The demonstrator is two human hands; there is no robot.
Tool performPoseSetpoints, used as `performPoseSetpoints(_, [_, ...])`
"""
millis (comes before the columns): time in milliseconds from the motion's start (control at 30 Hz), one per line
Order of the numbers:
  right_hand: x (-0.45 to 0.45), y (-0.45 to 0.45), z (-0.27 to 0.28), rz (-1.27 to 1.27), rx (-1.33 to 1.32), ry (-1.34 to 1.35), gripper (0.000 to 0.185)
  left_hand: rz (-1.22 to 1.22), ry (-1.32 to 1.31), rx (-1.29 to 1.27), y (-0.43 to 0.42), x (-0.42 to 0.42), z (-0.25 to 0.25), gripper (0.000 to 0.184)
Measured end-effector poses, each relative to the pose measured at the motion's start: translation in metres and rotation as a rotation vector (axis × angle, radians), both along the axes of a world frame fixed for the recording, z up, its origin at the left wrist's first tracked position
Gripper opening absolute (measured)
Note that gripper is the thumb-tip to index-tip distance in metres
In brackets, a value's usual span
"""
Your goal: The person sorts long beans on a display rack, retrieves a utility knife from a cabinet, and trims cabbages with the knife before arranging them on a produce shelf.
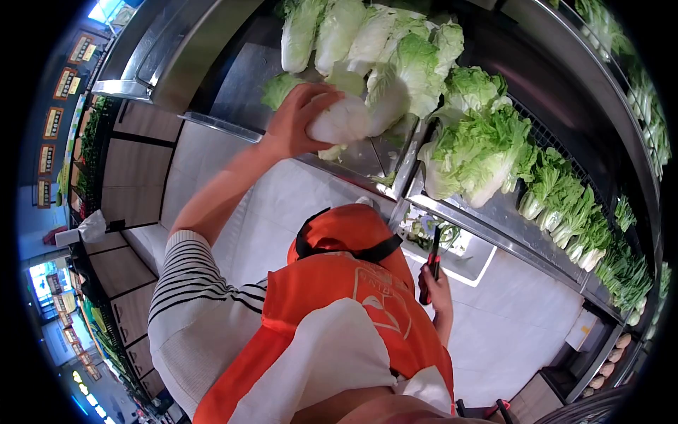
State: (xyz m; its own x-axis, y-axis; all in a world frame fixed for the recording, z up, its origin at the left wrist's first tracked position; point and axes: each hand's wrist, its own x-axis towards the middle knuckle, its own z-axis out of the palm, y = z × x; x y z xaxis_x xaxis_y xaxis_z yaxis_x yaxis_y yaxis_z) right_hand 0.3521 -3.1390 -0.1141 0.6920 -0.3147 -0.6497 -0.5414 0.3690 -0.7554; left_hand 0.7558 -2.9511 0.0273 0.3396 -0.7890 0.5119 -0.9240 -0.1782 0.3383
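Observation:
My left hand (291,121) is wrapped around the pale base of a napa cabbage (342,120) over the near edge of the metal display shelf (244,78). The cabbage is slightly blurred, and its leafy end is hard to tell from those behind it. Several napa cabbages (346,35) lie side by side just beyond it. My right hand (439,291) is lower, beside my orange apron (353,290). It grips a knife (432,267) with a black and red handle, the dark blade pointing up toward the shelf.
A white bin (477,261) with leaf scraps stands on the floor below the shelf. To the right lie leafy lettuce (484,152) and smaller bunched greens (565,208). Wooden-fronted cabinets (134,162) and produce racks run along the left. Loose leaves (385,179) lie near the shelf edge.

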Motion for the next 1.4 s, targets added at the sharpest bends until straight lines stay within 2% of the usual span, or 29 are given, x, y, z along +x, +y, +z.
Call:
performPoseSetpoints(67, [0.046, -0.002, 0.046, -0.004, 0.059, -0.157, 0.030, -0.084, 0.020, -0.100, 0.001, -0.007, 0.004, 0.075])
performPoseSetpoints(133, [0.097, -0.001, 0.072, -0.012, 0.261, -0.396, 0.040, -0.147, 0.011, -0.237, -0.004, -0.016, 0.006, 0.073])
performPoseSetpoints(200, [0.148, 0.002, 0.095, 0.040, 0.427, -0.363, 0.049, -0.199, 0.017, -0.364, -0.009, -0.026, 0.004, 0.065])
performPoseSetpoints(233, [0.173, 0.004, 0.099, 0.076, 0.597, -0.415, 0.053, -0.229, -0.008, -0.375, -0.008, -0.027, 0.001, 0.063])
performPoseSetpoints(300, [0.205, 0.010, 0.079, 0.047, 0.711, -0.449, 0.058, -0.279, -0.075, -0.397, -0.007, -0.025, -0.003, 0.058])
performPoseSetpoints(333, [0.220, 0.012, 0.078, 0.037, 0.745, -0.431, 0.064, -0.275, -0.078, -0.375, -0.005, -0.028, -0.001, 0.051])
performPoseSetpoints(367, [0.237, 0.028, 0.088, -0.113, 0.644, -0.401, 0.067, -0.279, -0.138, -0.317, 0.001, -0.028, -0.004, 0.050])
performPoseSetpoints(400, [0.247, 0.032, 0.091, -0.184, 0.751, -0.388, 0.056, -0.281, -0.176, -0.245, 0.005, -0.030, -0.003, 0.047])
performPoseSetpoints(433, [0.248, 0.036, 0.097, -0.157, 0.696, -0.370, 0.051, -0.295, -0.216, -0.192, 0.006, -0.033, -0.002, 0.047])
performPoseSetpoints(500, [0.251, 0.041, 0.087, -0.131, 0.776, -0.371, 0.048, -0.324, -0.359, 0.058, 0.012, -0.030, 0.006, 0.059])
performPoseSetpoints(533, [0.250, 0.046, 0.089, -0.200, 0.890, -0.432, 0.044, -0.324, -0.245, 0.116, 0.016, -0.029, 0.017, 0.064])
performPoseSetpoints(600, [0.256, 0.046, 0.045, -0.196, 0.882, -0.432, 0.041, -0.321, -0.010, 0.226, 0.027, -0.026, 0.036, 0.076])
performPoseSetpoints(633, [0.260, 0.045, 0.030, -0.191, 0.880, -0.431, 0.040, -0.239, 0.142, 0.118, 0.034, -0.022, 0.031, 0.082])
performPoseSetpoints(667, [0.267, 0.051, 0.043, -0.304, 0.885, -0.382, 0.038, -0.157, 0.291, 0.010, 0.044, -0.017, 0.020, 0.089])
performPoseSetpoints(700, [0.270, 0.048, 0.054, -0.269, 0.757, -0.393, 0.038, -0.075, 0.440, -0.096, 0.050, -0.014, 0.010, 0.096])
performPoseSetpoints(767, [0.275, 0.038, 0.078, -0.207, 0.500, -0.415, 0.038, 0.005, 1.092, -0.256, 0.052, -0.016, -0.007, 0.104])
performPoseSetpoints(800, [0.287, 0.044, 0.108, -0.328, 0.455, -0.334, 0.026, 0.051, 1.424, -0.339, 0.053, -0.018, -0.016, 0.108])
performPoseSetpoints(900, [0.304, 0.036, 0.109, 0.164, -0.178, -0.408, 0.030, -0.173, 1.662, -0.387, 0.046, -0.013, -0.038, 0.105])
performPoseSetpoints(933, [0.310, 0.036, 0.112, 0.312, -0.432, -0.406, 0.032, -0.154, 1.587, -0.300, 0.048, -0.007, -0.062, 0.090])
performPoseSetpoints(967, [0.313, 0.058, 0.125, 0.223, -0.467, -0.458, 0.034, -0.108, 1.647, -0.338, 0.051, -0.007, -0.072, 0.084])
performPoseSetpoints(1067, [0.324, 0.078, 0.107, 0.208, -0.363, -0.505, 0.036, 0.040, 1.772, -0.452, 0.060, -0.007, -0.081, 0.062])
performPoseSetpoints(1133, [0.332, 0.072, 0.092, 0.263, -0.291, -0.454, 0.038, 0.002, 2.009, -0.625, 0.080, -0.002, -0.116, 0.061])
performPoseSetpoints(1167, [0.331, 0.069, 0.093, 0.241, -0.289, -0.426, 0.039, -0.018, 2.120, -0.722, 0.082, 0.001, -0.117, 0.060])
performPoseSetpoints(1233, [0.328, 0.057, 0.100, 0.199, -0.286, -0.379, 0.041, 0.055, 1.864, -0.855, 0.084, 0.010, -0.112, 0.061])
performPoseSetpoints(1267, [0.320, 0.047, 0.106, 0.211, -0.221, -0.341, 0.040, 0.014, 1.728, -0.896, 0.093, 0.028, -0.127, 0.059])
performPoseSetpoints(1300, [0.311, 0.037, 0.111, 0.222, -0.158, -0.302, 0.040, -0.075, 1.779, -1.021, 0.102, 0.049, -0.129, 0.058])
performPoseSetpoints(1333, [0.304, 0.033, 0.108, 0.129, -0.094, -0.398, 0.037, -0.167, 1.822, -1.148, 0.109, 0.068, -0.129, 0.056])
performPoseSetpoints(1367, [0.298, 0.030, 0.104, 0.044, -0.029, -0.498, 0.035, -0.022, 1.752, -1.124, 0.111, 0.086, -0.117, 0.054])
performPoseSetpoints(1400, [0.287, 0.024, 0.108, 0.034, 0.033, -0.484, 0.035, 0.119, 1.678, -1.097, 0.112, 0.105, -0.105, 0.053])
